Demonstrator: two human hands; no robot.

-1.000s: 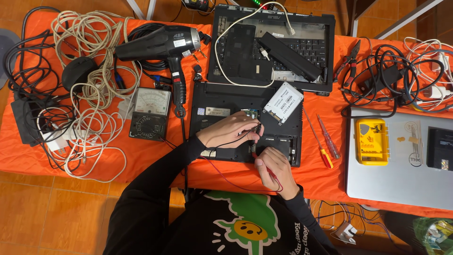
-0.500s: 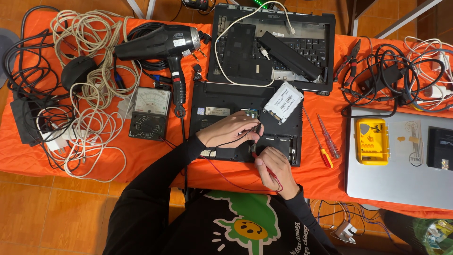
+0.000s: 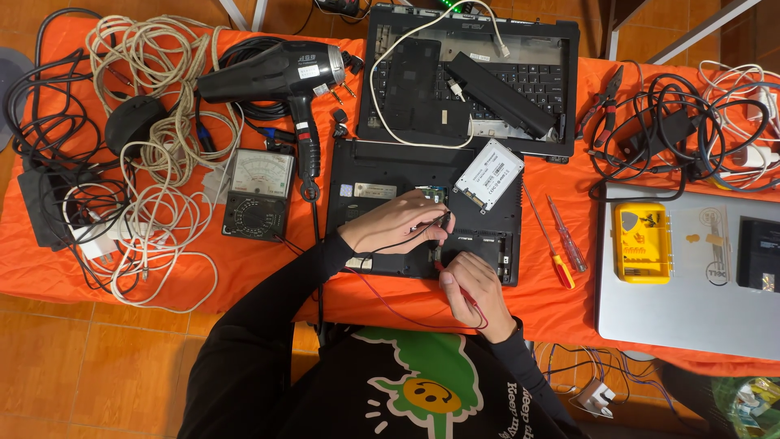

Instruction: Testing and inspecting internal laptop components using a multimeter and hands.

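**A:** What lies under the fingers?

**B:** A black upturned laptop base with its bottom cover off, flat on the orange-covered bench, right at the near edge. The left hand rests across its middle, fingers clenched on a thin black probe with the tip down in the open bay. The right hand sits at the near edge of the base, fingers pinched around a thin red probe; its tip is hidden by the fingers.

**A:** And the leads?

**B:** A black wire runs back from the left fingers under the palm; a red wire loops from the right fingers across the bench edge toward the body.

**A:** What surrounds the hands?

**B:** Just beyond the left fingertips, a flat silver drive with a white label lies tilted on the base. Right of the right fingers, two slim screwdrivers lie well apart from them. Beyond those, a small yellow plastic case sits on a closed silver laptop. Left of the left wrist, an analogue multimeter with a white dial lies flat; beyond it, a black hair dryer and coils of beige cable. Far beyond the fingers, a second black laptop chassis with exposed keyboard carries a long black battery.
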